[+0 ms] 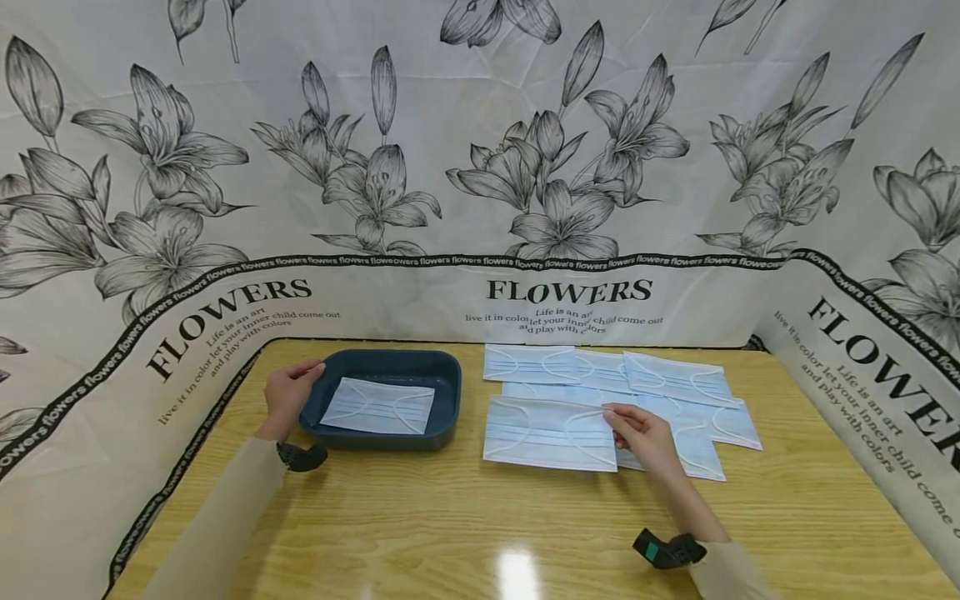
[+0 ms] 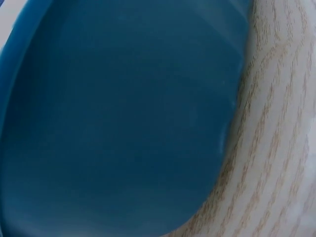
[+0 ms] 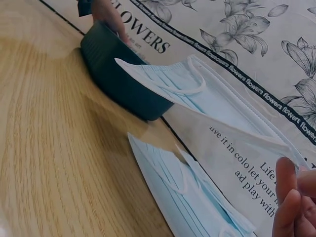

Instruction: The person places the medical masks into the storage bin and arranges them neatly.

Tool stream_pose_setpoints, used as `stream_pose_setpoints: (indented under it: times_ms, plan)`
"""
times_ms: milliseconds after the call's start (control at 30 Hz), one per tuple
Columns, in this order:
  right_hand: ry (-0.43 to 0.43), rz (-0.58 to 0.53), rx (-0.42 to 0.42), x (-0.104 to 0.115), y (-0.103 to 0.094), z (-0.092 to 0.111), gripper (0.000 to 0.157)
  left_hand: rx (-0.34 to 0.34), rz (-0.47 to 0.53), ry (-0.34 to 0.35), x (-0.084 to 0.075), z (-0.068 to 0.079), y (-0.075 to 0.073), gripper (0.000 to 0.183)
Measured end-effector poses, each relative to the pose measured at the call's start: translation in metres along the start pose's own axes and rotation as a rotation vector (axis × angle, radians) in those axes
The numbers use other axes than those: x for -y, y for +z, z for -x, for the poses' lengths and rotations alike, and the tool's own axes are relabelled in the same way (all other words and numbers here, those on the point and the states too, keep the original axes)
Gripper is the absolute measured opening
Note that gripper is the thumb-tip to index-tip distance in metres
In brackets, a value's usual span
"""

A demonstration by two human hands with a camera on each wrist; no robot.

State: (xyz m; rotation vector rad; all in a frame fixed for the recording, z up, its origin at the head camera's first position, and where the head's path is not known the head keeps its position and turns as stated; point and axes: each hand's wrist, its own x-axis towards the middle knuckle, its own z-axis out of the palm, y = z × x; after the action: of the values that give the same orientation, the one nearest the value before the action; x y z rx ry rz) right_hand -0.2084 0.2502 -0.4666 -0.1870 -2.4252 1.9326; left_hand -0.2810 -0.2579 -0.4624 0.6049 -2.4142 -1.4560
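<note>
At the left of the head view, my left hand [image 1: 288,398] grips the rim of a dark blue plastic basin [image 1: 420,443]. One light blue face mask [image 1: 378,407] lies flat inside it. My right hand [image 1: 643,435] pinches another face mask [image 1: 550,433] by its upper right corner. The right wrist view shows that held mask [image 3: 217,101] raised above the table, with my right fingers [image 3: 285,182] at its corner. Several more masks [image 1: 678,377] lie overlapping on the table behind and beside it. In the left wrist view the basin wall [image 2: 123,113] fills most of the picture, and my fingers are out of sight.
The wooden table [image 1: 420,525] has a glossy surface with a bright reflection near the front. White flower-printed cloth [image 1: 420,208] hangs behind the table and along both sides. A dark band circles each wrist, such as the right wristband [image 1: 670,550].
</note>
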Motion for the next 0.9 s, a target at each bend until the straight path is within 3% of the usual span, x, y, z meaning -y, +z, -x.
stream_pose_setpoints:
  times_ms: [267, 900]
  plan:
    - [0.030, -0.003, 0.034, 0.009, 0.017, -0.001, 0.042, 0.000, -0.010, -0.003, 0.001, 0.001, 0.001, 0.039]
    - [-0.047, -0.105, 0.100, 0.028, 0.070, -0.014, 0.033, 0.003, 0.000, 0.005, -0.001, 0.000, 0.000, 0.039]
